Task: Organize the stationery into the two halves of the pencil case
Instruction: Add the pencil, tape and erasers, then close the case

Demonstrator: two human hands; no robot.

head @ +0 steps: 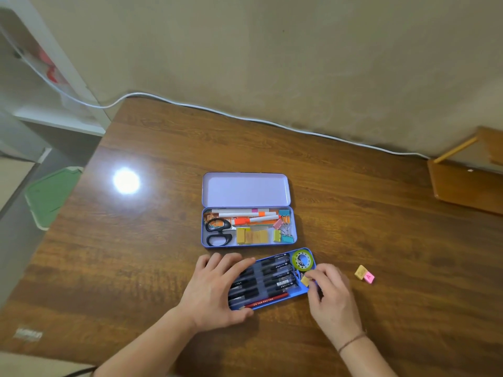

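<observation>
Head view, looking down on a brown wooden table [136, 254] set against a beige wall. Open purple tin pencil case [246, 191] at centre, lid back and flat, inside of the lid bare. In its base: black-handled scissors [217, 231] at the left end, white markers with orange bands [250, 217] along the far side, a row of yellow erasers [251, 236] along the near side, coloured binder clips [284, 227] bunched at the right end. Just in front of the case, a separate blue tray [306, 291], lying at a slant, packed with black pens [272, 278] side by side and one red pencil [268, 300] along its near edge. Roll of green tape [302, 259] in the tray's far right corner. Left hand [215, 289] spread flat, fingers wide over the tray's left end, resting on the pens, thumb at the near rim; nothing gripped. Right hand [330, 292] at the tray's right end, fingertips pinched on a small yellow eraser [305, 280] at the tray's right rim. Thin cord bracelet on the right wrist. Well off to the right on the bare table, a yellow eraser and pink eraser [364, 274] lying touching each other. White cable [245, 118] running along the table's far edge. Green stool [51, 194] beyond the table's left side.
</observation>
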